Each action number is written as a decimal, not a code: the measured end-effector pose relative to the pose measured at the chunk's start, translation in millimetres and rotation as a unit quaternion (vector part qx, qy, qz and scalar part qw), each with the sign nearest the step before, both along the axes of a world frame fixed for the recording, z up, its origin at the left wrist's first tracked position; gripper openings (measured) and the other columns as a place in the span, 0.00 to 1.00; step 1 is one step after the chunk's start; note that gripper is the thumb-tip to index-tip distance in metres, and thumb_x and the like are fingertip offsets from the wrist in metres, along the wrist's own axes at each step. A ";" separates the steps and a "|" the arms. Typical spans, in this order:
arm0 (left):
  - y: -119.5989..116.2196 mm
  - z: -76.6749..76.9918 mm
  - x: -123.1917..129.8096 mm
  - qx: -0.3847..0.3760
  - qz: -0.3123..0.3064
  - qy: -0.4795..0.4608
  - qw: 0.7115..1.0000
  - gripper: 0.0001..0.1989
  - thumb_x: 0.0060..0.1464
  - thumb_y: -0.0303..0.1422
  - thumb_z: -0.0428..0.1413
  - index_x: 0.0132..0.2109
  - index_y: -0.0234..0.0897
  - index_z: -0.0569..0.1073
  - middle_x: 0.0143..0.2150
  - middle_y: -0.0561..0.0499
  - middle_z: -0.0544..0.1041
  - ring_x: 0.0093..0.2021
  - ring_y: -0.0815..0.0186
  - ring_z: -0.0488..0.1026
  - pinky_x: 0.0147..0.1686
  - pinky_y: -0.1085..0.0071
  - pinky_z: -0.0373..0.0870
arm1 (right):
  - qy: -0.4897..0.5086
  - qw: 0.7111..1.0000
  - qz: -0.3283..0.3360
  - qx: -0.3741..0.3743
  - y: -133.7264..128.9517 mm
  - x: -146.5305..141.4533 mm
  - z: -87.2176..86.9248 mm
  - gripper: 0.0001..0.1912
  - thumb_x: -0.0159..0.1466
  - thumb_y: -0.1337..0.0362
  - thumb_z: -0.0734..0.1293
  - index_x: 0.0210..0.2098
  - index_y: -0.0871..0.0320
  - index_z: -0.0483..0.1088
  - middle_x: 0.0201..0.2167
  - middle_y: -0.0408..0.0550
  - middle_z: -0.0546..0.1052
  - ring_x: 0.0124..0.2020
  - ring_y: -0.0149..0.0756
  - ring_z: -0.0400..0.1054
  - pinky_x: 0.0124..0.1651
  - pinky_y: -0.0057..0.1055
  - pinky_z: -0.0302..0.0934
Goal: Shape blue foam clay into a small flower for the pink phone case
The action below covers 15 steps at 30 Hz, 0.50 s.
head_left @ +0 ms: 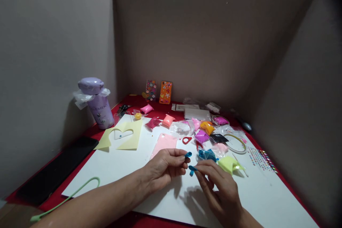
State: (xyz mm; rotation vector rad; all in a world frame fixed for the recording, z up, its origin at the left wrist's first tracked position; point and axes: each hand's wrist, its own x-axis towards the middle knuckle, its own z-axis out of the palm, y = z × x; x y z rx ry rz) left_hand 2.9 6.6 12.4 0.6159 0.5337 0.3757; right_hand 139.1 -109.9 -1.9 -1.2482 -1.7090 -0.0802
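Observation:
My left hand (171,165) pinches a small looped piece of blue clay (188,154) between thumb and forefinger. Just right of it and lower, my right hand (220,185) grips another folded piece of blue clay (191,169) in its fingertips. The two pieces are slightly apart, both held above a white board (112,174). Behind my right hand lies a blue clay packet (207,155), with a yellow-green clay packet (230,165) beside it. A pink phone case (165,142) lies flat beyond my left hand, partly covered by it.
Several colourful clay packets (202,136) and red-handled scissors (186,140) spread across the board's far side. A purple bottle (100,108) stands at the left near cut yellow paper (135,135). Two decorated phone cases, one orange (166,92), lean on the back wall. Gem stickers (260,158) lie right.

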 end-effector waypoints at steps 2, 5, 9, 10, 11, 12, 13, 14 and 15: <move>-0.4 0.0 0.4 0.006 -0.001 0.001 1.000 0.05 0.46 0.18 0.57 0.34 0.25 0.75 0.28 0.46 0.73 0.24 0.73 0.69 0.24 0.80 0.67 | 0.003 1.000 -0.006 -0.002 0.3 -0.4 -0.5 0.11 0.60 0.77 0.61 0.40 0.60 0.67 0.34 0.51 0.71 0.32 0.31 0.68 0.32 0.26 0.64; -1.5 0.4 0.9 0.016 -0.004 0.001 1.000 0.04 0.46 0.18 0.57 0.33 0.25 0.74 0.23 0.50 0.69 0.22 0.74 0.66 0.22 0.80 0.64 | 0.013 1.000 -0.012 -0.006 0.8 -1.8 -1.9 0.10 0.60 0.77 0.61 0.39 0.60 0.68 0.33 0.51 0.71 0.32 0.32 0.68 0.29 0.26 0.63; -2.9 1.3 0.9 0.010 -0.011 0.006 1.000 0.06 0.44 0.18 0.58 0.33 0.26 0.74 0.23 0.50 0.68 0.22 0.74 0.66 0.23 0.79 0.63 | 0.028 0.999 -0.019 -0.006 1.9 -4.8 -2.9 0.10 0.60 0.76 0.61 0.40 0.60 0.68 0.32 0.50 0.71 0.31 0.32 0.68 0.29 0.26 0.62; -3.3 1.1 0.8 0.011 -0.015 0.006 1.000 0.06 0.44 0.18 0.58 0.33 0.26 0.74 0.23 0.50 0.69 0.23 0.74 0.66 0.23 0.79 0.63 | 0.031 0.999 -0.020 -0.005 2.2 -5.4 -2.9 0.10 0.60 0.76 0.62 0.39 0.60 0.68 0.32 0.50 0.71 0.31 0.32 0.67 0.29 0.26 0.62; -3.6 0.7 0.8 0.013 -0.017 0.007 1.000 0.07 0.43 0.19 0.59 0.33 0.27 0.74 0.24 0.50 0.69 0.23 0.74 0.66 0.23 0.78 0.63 | 0.033 0.999 -0.022 -0.003 2.4 -6.0 -2.8 0.09 0.60 0.76 0.61 0.39 0.60 0.68 0.31 0.50 0.71 0.30 0.32 0.67 0.29 0.27 0.62; -4.0 0.0 0.7 0.017 -0.020 0.009 1.000 0.07 0.43 0.19 0.59 0.33 0.27 0.74 0.24 0.51 0.69 0.23 0.74 0.66 0.23 0.78 0.63 | 0.035 0.999 -0.023 -0.001 2.7 -6.4 -2.7 0.09 0.60 0.76 0.61 0.39 0.61 0.68 0.31 0.50 0.71 0.30 0.32 0.67 0.29 0.27 0.62; -4.4 -0.9 0.7 0.023 -0.021 0.011 0.999 0.07 0.43 0.20 0.60 0.33 0.28 0.74 0.24 0.51 0.69 0.23 0.74 0.66 0.23 0.78 0.62 | 0.036 0.999 -0.026 0.001 3.0 -6.7 -2.4 0.09 0.60 0.76 0.61 0.39 0.61 0.68 0.31 0.50 0.71 0.29 0.32 0.67 0.29 0.27 0.62; -4.8 -1.9 0.5 0.030 -0.021 0.012 0.999 0.07 0.42 0.20 0.60 0.33 0.28 0.74 0.24 0.51 0.69 0.23 0.74 0.66 0.23 0.78 0.62 | 0.037 0.999 -0.028 0.002 3.2 -7.0 -2.1 0.08 0.61 0.75 0.61 0.39 0.60 0.68 0.31 0.50 0.71 0.29 0.32 0.67 0.28 0.27 0.62; -5.2 -2.9 0.3 0.036 -0.022 0.014 0.999 0.08 0.42 0.21 0.61 0.33 0.28 0.74 0.24 0.51 0.69 0.23 0.74 0.66 0.23 0.78 0.61 | 0.037 0.999 -0.031 0.003 3.5 -7.3 -1.8 0.08 0.61 0.75 0.61 0.38 0.60 0.68 0.30 0.49 0.71 0.29 0.32 0.67 0.28 0.27 0.62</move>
